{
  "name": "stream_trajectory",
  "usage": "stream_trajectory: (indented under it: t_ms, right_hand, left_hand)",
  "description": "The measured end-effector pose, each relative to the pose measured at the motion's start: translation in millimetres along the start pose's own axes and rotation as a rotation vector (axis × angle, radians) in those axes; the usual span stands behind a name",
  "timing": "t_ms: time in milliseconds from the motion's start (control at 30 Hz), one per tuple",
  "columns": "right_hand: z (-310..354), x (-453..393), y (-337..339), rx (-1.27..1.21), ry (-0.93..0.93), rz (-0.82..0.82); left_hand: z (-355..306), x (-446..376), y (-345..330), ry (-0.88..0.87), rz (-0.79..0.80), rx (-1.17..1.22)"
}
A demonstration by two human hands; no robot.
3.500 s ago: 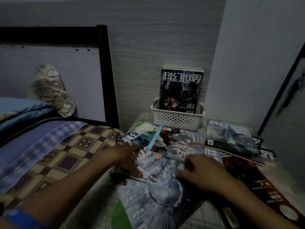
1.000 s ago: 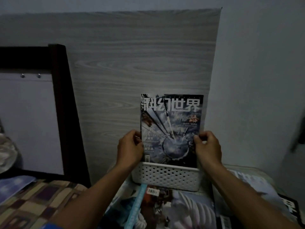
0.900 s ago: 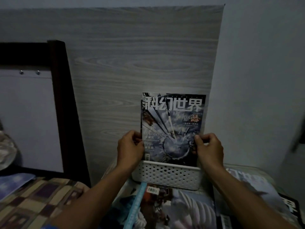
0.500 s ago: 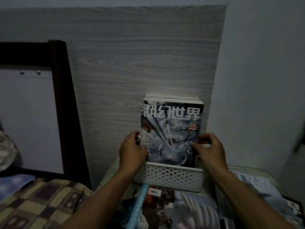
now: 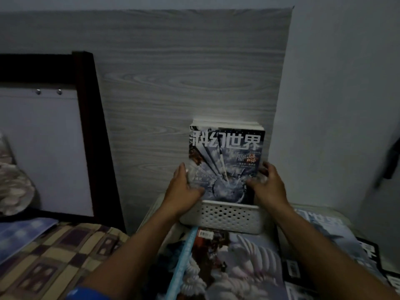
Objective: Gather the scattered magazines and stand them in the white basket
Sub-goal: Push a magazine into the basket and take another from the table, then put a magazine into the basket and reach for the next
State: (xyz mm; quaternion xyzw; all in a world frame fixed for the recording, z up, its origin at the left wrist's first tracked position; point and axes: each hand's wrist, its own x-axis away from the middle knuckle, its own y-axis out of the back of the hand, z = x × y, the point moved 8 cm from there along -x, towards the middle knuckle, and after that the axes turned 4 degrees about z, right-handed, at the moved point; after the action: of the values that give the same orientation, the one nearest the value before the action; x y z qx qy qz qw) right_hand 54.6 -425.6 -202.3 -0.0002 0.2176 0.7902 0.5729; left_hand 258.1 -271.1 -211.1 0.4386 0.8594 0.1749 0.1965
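The white basket (image 5: 225,217) stands against the wood-grain wall at the back of the small table. A blue-grey magazine (image 5: 225,161) stands upright in it, in front of other upright magazines (image 5: 225,122). My left hand (image 5: 183,189) lies along its left edge with straight fingers and the thumb on the cover. My right hand (image 5: 268,182) touches its right edge with spread, relaxed fingers. More magazines lie flat on the table: one with white wings (image 5: 238,256) in front of the basket, a pale blue one (image 5: 324,230) to the right, and a black one (image 5: 368,252) beyond it.
A bed with a checked blanket (image 5: 65,252) lies to the left, with its dark headboard post (image 5: 93,126) close to the table. A plain wall (image 5: 335,105) closes off the right side. A patterned cushion (image 5: 13,182) leans at the far left.
The blue-grey magazine went from the table up into the basket and sank down in front of the stack. Both hands have loosened from gripping its edges to resting on them with straighter fingers.
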Motion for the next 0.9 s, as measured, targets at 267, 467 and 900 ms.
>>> stream_trajectory:
  t_ms: [267, 467, 900]
  right_hand:
    - [5.2, 83.1, 49.6, -0.046, -0.046, 0.034]
    - [3.3, 219.9, 29.2, 0.502, 0.082, 0.866]
    - [34.1, 317.6, 31.0, 1.309, 0.902, 0.485]
  left_hand:
    - [12.6, 122.6, -13.2, -0.041, 0.101, -0.358]
    - [16.0, 192.4, -31.7, -0.052, 0.334, -0.903]
    - [-15.1, 273.3, -21.3, 0.135, 0.373, -0.312]
